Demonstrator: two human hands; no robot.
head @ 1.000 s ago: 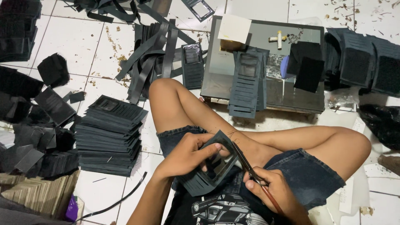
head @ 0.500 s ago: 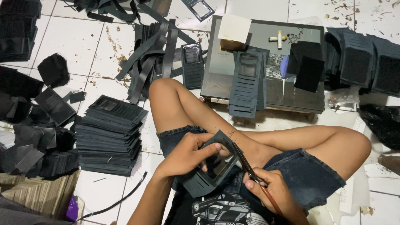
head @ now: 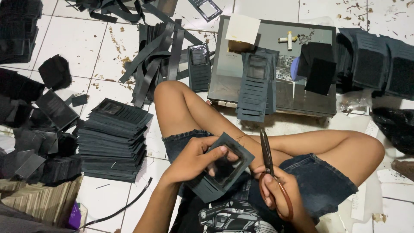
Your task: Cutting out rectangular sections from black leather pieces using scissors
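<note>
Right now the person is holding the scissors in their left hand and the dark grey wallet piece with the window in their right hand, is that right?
No, the hands are swapped. The head view shows the long dark scissors with reddish handles in the right hand, and the left hand holds the dark grey wallet piece with the clear window.

Small home workshop, floor-level piecework on dark wallet-type parts. White tiled floor (head: 108, 51), stained and littered with scraps. Low glass-topped work table (head: 276, 97) as landmark: left of it, loose heap of dark strips (head: 151, 60); further left and nearer, tall stack of identical slotted card-pocket panels (head: 114, 138); right of it, more dark panels (head: 375, 60). On table, slotted panel (head: 256, 86), small glue tube (head: 288, 39). Far left, piles of cut pieces (head: 30, 129).
</note>
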